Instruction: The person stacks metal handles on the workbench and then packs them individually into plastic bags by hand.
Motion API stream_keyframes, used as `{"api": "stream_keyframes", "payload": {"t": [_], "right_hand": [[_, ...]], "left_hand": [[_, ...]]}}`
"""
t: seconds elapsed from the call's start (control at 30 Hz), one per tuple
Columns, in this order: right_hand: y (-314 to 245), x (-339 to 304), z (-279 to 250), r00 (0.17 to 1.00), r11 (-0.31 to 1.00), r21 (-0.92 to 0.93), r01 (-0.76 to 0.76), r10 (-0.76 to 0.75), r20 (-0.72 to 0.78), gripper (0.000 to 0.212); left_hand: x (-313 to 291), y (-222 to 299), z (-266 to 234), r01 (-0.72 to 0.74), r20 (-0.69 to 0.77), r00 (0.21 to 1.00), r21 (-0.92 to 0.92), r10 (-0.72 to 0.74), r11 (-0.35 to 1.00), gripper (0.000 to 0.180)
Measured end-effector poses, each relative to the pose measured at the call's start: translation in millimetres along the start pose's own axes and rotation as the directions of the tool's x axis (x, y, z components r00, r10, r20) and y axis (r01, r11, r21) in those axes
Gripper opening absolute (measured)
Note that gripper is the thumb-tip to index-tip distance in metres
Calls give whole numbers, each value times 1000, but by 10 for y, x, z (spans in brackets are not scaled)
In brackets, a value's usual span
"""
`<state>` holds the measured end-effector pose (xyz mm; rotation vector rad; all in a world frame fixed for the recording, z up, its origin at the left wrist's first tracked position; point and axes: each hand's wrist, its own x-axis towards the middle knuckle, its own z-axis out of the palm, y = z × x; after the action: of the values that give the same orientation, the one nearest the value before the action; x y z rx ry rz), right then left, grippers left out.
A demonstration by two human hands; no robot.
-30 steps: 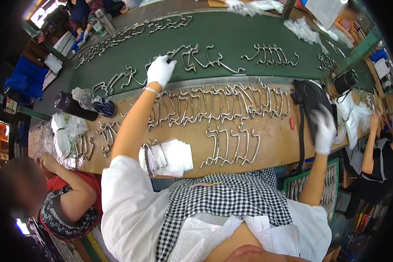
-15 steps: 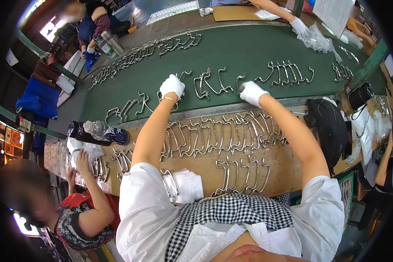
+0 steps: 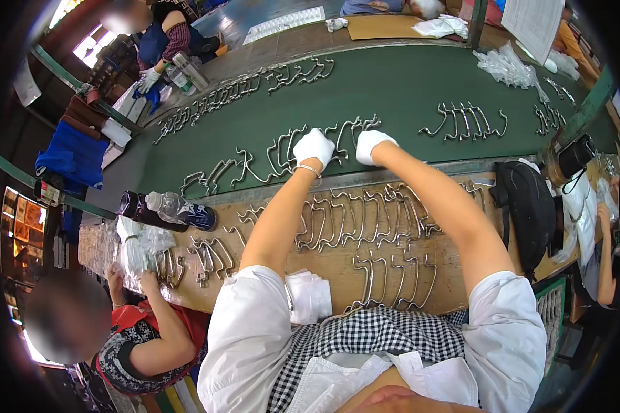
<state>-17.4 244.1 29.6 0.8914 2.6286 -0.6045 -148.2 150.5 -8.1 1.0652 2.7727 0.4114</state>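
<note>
Bent metal rods (image 3: 359,124) lie in a loose row on the green surface (image 3: 393,76), around and between the person's two white-gloved hands. The left hand (image 3: 314,149) bends over the row, with rods showing on both sides; the right hand (image 3: 375,146) is near it, rods emerging just above its knuckles. Fingertips are hidden, so whether either hand grasps a rod cannot be told. The step appears to be arranging or gathering rods. Doing it well likely calls for lifting each by its long middle, keeping curved ends aligned, and freeing hooks gently so neighbours neither tangle nor scrape.
</note>
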Motion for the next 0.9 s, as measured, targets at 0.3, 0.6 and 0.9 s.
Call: {"api": "stream_keyframes", "payload": {"t": [0.3, 0.6, 0.9], "right_hand": [[71, 269, 410, 899, 894, 382, 234, -50, -435, 22], [50, 76, 333, 963, 990, 128, -52, 84, -255, 27], [130, -583, 399, 962, 460, 849, 260, -197, -188, 15]], "left_hand": [[334, -435, 212, -243, -157, 959, -25, 236, 970, 23], [-293, -202, -76, 372, 367, 927, -876, 75, -308, 10], [-685, -330, 93, 491, 386, 864, -786, 322, -375, 19]]}}
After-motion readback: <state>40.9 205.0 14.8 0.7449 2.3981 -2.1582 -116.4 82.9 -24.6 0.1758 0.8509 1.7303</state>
